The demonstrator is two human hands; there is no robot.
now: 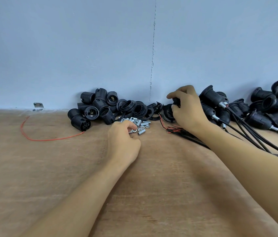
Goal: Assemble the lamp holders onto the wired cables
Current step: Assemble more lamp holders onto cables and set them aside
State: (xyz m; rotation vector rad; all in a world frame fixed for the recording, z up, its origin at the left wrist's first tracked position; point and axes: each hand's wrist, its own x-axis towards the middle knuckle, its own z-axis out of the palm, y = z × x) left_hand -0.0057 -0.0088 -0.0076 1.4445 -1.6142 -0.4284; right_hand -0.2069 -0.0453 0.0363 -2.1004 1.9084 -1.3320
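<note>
My left hand (123,142): centre of the frame, lying on the wooden table (49,168), fingers curled in at the near edge of the metal fittings (139,124). A small nut (134,130) sits right at my fingertips; I cannot tell whether I have it pinched or only touch it.
My right hand (188,108): right of centre, close to the wall (83,48), clenched around a black holder part (176,101) that shows only between my fingers and thumb.
Loose lamp holders (97,108): heaped against the wall, upper left of my left hand, some with their open mouths facing me.
Black rings (134,106): piled between that heap and my right hand.
Bare cables (182,132): a bundle under my right wrist, red and black ends fanned out toward the fittings.
Wired holders (215,100): stacked at the right edge of the frame, their black cables trailing toward the lower right.
Red wire (32,136): a loose loop on the left, one end at the holder heap.
Metal bracket (38,106): far left, where table meets wall.
</note>
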